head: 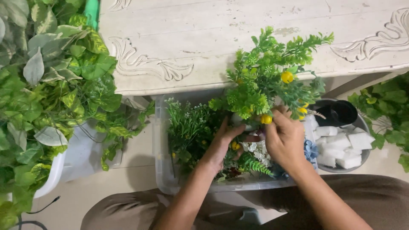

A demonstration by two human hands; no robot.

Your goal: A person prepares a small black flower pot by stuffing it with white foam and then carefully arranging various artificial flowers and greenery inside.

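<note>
A clear plastic bin (164,170) sits on the floor in front of the person's knees, just below the edge of a carved, whitewashed table (204,38), and it is packed with artificial greenery: small-leaved sprigs with tiny white blooms (185,123) on its left side, a fern frond (255,165) and pale white and blue flowers (310,150) toward its right. Both hands reach into this bin. The left hand (221,145) lies with its fingers pressed down among the stems at the middle of the bin, its grip narrow around the base of a bushy green bunch with yellow ball flowers (266,85), though the leaves hide just how the fingers close. The right hand (286,138) is cupped close against the same bunch from the other side, fingers curled at its lower stems. The bunch stands upright, rising out of the bin and over the table's edge. To the right of the bin a round grey bowl (362,164) holds white foam blocks (347,145) and a black pot (341,113) at its back. At the left a white planter (53,179) overflows with large variegated leaves (55,81).
</note>
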